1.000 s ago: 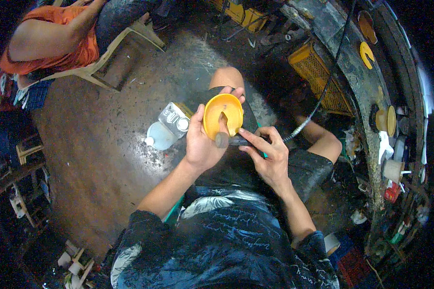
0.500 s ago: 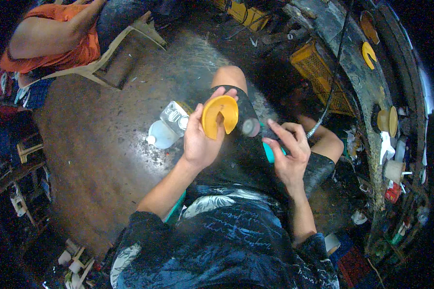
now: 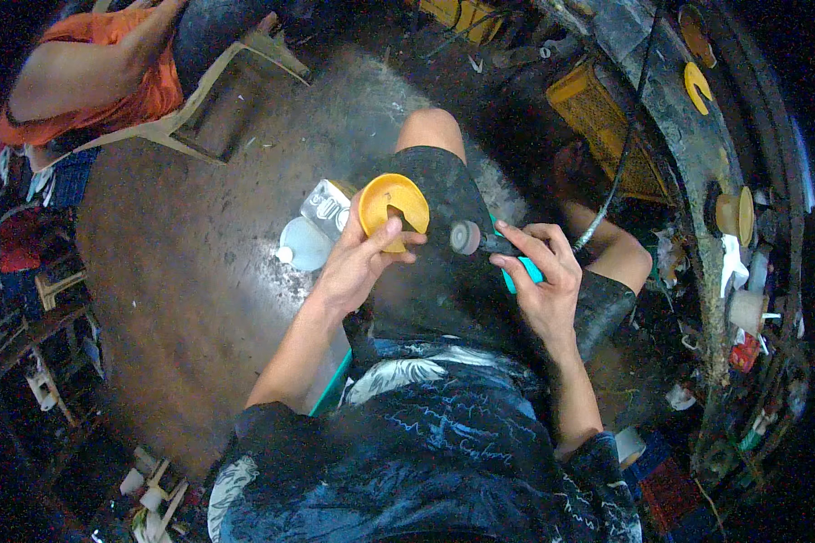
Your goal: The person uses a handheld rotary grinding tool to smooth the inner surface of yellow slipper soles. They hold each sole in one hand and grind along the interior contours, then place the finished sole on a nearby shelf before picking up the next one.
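Observation:
My left hand (image 3: 346,274) is closed on a yellow round disc (image 3: 382,199) with a raised rim and a wedge-shaped notch. The thumb lies at the notch, and the fingers pass under the disc. In my right hand (image 3: 551,285) is a handheld rotary grinder (image 3: 496,244), black toward the tip, with a round grey head (image 3: 465,237) pointing left toward the disc. Head and disc are apart, over my lap. A teal piece (image 3: 523,274) shows under the right fingers; whether it belongs to the grinder, I cannot tell.
On the floor to the left are a clear plastic bottle (image 3: 305,244) and a carton (image 3: 328,204). A black cord (image 3: 625,154) runs up to the right. The bench (image 3: 688,136) holds another notched yellow disc (image 3: 696,88) and a yellow bowl-like piece (image 3: 734,216). A person in orange (image 3: 91,81) sits at upper left.
My left hand has shifted left and turned the disc, and the thumb has come over to its notch. The right hand barely moved. The grinder's head, blurred before, looks sharper.

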Demonstrator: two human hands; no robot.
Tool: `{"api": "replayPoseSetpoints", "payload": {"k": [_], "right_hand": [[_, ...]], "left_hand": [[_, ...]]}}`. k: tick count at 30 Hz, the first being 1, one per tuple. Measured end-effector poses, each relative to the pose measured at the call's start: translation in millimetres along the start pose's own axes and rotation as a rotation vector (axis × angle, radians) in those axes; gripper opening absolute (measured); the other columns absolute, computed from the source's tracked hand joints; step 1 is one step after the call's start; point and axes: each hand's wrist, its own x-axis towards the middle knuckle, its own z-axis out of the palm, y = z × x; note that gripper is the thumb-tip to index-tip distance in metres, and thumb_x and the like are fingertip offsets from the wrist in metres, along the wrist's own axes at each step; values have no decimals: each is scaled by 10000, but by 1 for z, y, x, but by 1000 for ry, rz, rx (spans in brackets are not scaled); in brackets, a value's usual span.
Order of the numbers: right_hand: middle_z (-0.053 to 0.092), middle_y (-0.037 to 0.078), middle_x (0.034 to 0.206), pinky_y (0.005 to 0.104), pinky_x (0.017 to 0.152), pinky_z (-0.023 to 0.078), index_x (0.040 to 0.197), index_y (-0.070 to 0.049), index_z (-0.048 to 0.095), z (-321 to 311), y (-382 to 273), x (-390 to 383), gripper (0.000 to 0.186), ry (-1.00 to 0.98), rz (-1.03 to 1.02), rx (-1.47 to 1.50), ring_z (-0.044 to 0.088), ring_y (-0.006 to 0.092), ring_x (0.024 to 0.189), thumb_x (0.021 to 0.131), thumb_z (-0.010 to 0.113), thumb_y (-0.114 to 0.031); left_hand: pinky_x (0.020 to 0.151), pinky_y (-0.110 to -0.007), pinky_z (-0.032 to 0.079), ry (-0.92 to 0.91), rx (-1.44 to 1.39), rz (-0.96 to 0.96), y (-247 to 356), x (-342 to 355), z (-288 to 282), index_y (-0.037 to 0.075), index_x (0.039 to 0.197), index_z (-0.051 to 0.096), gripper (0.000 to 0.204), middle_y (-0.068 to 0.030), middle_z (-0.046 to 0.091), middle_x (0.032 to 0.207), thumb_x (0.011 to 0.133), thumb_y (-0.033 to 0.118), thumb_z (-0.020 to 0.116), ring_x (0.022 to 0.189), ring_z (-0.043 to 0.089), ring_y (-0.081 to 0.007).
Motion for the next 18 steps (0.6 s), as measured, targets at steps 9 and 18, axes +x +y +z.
{"api": "replayPoseSetpoints", "payload": {"k": [9,18], "right_hand": [[670,101,1025,372,797,571,1265,-193,824,5,1,-11,481,-68,22,-37,687,269,922,800,913,-104],[652,113,1024,417,827,561,1283,-193,815,21,10,-12,518,-122,-126,-136,663,299,950,782,914,-105]], "left_hand": [[1215,-614,463,-159,-635,4,3,-9,1,202,1649,354,650,-240,455,1633,1135,595,421,1479,496,-516],[1115,-499,531,-51,-294,21,11,-10,19,178,1694,334,699,-170,509,1618,1154,621,296,1430,583,-436]]}}
